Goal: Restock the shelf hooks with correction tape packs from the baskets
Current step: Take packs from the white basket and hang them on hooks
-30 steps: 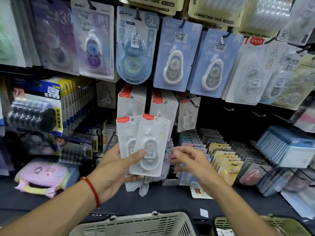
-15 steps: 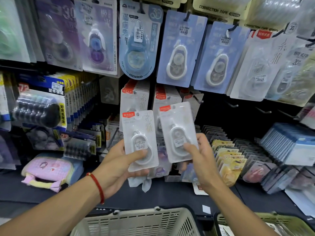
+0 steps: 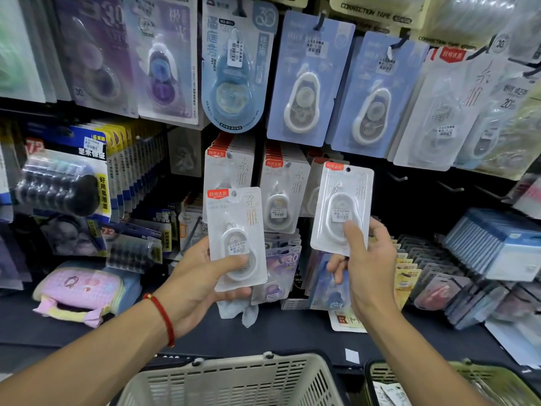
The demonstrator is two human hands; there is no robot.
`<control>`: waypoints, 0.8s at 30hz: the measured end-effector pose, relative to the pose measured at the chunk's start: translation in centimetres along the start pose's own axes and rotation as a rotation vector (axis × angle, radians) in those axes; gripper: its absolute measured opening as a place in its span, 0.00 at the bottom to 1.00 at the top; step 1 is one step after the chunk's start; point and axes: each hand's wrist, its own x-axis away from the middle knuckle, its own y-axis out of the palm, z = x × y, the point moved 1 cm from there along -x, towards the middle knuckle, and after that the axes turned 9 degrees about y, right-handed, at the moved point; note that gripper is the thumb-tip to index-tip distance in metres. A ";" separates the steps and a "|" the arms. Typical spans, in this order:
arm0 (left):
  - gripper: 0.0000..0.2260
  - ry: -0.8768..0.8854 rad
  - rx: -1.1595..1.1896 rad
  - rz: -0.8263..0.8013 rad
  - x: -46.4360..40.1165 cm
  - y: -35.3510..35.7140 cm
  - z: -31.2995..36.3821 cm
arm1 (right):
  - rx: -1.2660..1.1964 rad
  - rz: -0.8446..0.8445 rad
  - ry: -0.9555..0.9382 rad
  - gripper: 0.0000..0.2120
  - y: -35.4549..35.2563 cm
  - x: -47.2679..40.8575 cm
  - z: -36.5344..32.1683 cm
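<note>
Two packs in play; our right hand (image 3: 367, 268) pinches one pack (image 3: 342, 209) raised toward its hook, hole uppermost; our left hand (image 3: 202, 276) clasps the spare pack (image 3: 235, 238) ready.

Left hand (image 3: 202, 276) at 7 o'clock grips white correction tape pack (image 3: 235, 238), thumb across blister. Right hand (image 3: 369, 268) at 4 o'clock holds second white pack (image 3: 342, 208) upright, raised higher. Hung white packs (image 3: 282, 194) at centre between them. Beige basket (image 3: 231, 379) at 6 o'clock, green basket (image 3: 456, 385) at 5.
</note>
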 end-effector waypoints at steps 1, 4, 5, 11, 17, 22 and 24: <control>0.24 0.001 0.000 -0.002 0.0 0.0 0.0 | 0.005 0.003 -0.004 0.10 -0.1 0.0 0.0; 0.23 0.000 0.002 0.001 0.1 0.0 0.1 | -0.002 0.015 0.001 0.13 -0.2 -0.2 -0.1; 0.23 -0.003 0.000 0.005 0.1 0.0 0.2 | -0.015 0.017 0.014 0.14 -0.2 -0.2 -0.1; 0.26 -0.029 -0.024 0.006 0.1 0.2 0.2 | 0.004 0.027 0.104 0.16 -0.5 -0.8 0.7; 0.23 -0.025 -0.028 0.001 0.0 0.0 0.0 | 0.032 0.099 0.055 0.14 -0.9 -0.3 0.8; 0.18 -0.033 -0.033 0.016 -0.2 -0.2 -0.2 | 0.022 0.159 0.040 0.16 -0.6 -0.1 0.3; 0.19 -0.033 -0.033 0.009 -0.2 -0.2 -0.2 | 0.023 0.161 0.065 0.17 -0.5 -0.2 0.3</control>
